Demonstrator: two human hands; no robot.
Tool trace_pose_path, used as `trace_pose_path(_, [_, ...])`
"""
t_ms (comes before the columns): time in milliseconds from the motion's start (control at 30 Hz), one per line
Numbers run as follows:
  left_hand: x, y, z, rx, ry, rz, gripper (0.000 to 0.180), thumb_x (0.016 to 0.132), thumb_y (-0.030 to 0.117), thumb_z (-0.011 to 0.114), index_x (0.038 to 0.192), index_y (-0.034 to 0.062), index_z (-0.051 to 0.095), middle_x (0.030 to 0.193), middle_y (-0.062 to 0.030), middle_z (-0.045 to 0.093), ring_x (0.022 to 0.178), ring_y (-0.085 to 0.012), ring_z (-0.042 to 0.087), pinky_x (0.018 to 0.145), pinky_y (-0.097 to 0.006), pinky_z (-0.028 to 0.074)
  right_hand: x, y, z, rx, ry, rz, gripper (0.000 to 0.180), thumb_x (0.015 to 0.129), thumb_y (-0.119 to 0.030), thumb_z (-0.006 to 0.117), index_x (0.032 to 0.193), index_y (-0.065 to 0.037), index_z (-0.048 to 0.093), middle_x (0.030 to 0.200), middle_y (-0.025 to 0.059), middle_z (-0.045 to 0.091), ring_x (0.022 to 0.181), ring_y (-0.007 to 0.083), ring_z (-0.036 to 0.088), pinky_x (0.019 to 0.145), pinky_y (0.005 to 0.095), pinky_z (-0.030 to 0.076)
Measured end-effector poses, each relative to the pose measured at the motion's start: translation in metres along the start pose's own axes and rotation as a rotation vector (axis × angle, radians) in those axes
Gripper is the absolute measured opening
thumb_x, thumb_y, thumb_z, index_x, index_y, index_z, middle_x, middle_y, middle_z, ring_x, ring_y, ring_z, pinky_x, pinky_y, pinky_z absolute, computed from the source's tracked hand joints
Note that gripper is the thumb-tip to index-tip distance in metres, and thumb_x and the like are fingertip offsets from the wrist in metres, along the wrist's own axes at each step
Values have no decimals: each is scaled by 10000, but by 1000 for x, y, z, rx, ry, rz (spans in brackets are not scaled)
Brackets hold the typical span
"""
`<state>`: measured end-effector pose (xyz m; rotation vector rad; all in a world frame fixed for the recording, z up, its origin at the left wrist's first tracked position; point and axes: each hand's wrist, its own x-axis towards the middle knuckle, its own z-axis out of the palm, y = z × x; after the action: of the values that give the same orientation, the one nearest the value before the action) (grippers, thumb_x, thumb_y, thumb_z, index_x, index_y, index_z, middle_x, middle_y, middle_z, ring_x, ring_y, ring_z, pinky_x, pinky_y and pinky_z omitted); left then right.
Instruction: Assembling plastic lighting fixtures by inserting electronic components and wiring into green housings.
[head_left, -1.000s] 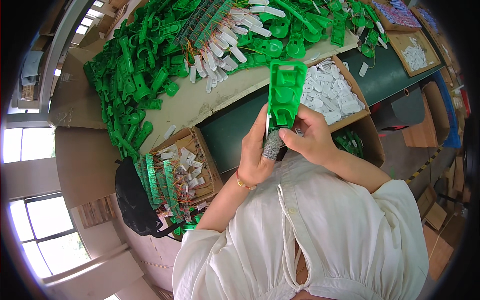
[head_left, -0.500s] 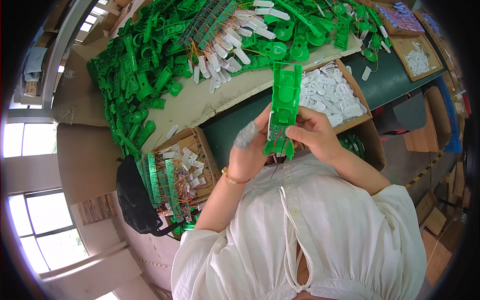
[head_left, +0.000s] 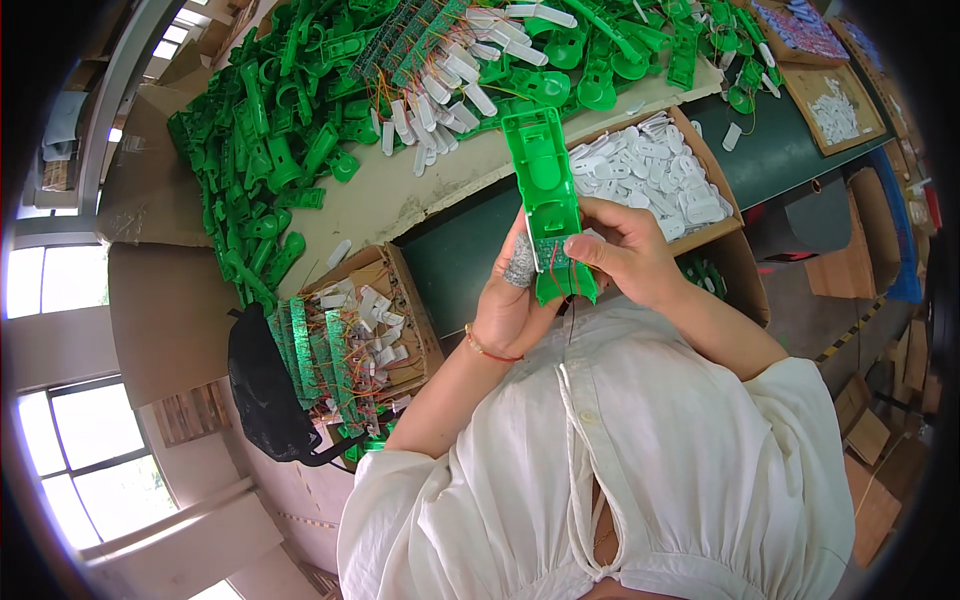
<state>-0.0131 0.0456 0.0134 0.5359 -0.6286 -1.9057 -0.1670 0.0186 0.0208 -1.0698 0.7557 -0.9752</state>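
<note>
Held between both hands in front of my chest is a green plastic housing [head_left: 545,170], long and hollow side up. A small circuit board [head_left: 551,256] with red and black wires sits in its lower end, and a white strip [head_left: 533,240] runs along its left edge. My left hand [head_left: 508,297], with a grey wrap on one finger, is closed around the housing from the left. My right hand [head_left: 628,254] grips it from the right, thumb pressed by the circuit board. The fingers behind the housing are hidden.
A heap of green housings [head_left: 270,150] covers the far table, with green board strips and white wired pieces [head_left: 440,85] on top. White plastic parts fill a cardboard box [head_left: 655,185] beyond my right hand. Left stands a box [head_left: 400,320] of boards; a black mesh bag [head_left: 265,390] hangs beside it.
The housing's far end has swung left and its near end has risen slightly. My left hand has turned, bringing the wrapped finger against the housing's side. The right thumb stays by the board.
</note>
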Motion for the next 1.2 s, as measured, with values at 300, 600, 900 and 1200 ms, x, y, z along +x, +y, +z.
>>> trace_pose_path(300, [4,-4,-7,6,45,39,431,900,258,468,1293,111,371,1179,-88,497,1053,-243,517,835,-421,463,1,10,1,-24,-13,-18,358,819,-206,641,1111,-20,551,839,22,595,640,53,531,526,202,455])
trace_pose_path(600, [7,5,6,1535,332,727,568,652,64,749,1133,62,446,1113,-97,462,970,-200,525,765,-322,463,11,10,-2,333,-230,8,582,926,-281,451,1399,-106,161,1307,72,402,1114,150,442,892,326,392])
trace_pose_path(900, [5,72,-57,1182,454,654,455,796,65,619,1200,31,413,1155,-86,471,1009,-191,492,842,-298,404,6,11,-11,569,-228,57,462,942,-291,402,1339,-95,270,1244,159,465,1067,192,514,882,376,452])
trace_pose_path(1200, [-77,269,-294,2245,1412,-231,851,635,378,684,1372,243,281,1381,-241,241,1236,-439,275,960,-528,311,1,4,-24,487,-208,127,541,924,-370,347,1377,-96,233,1191,201,507,1002,228,562,852,352,455])
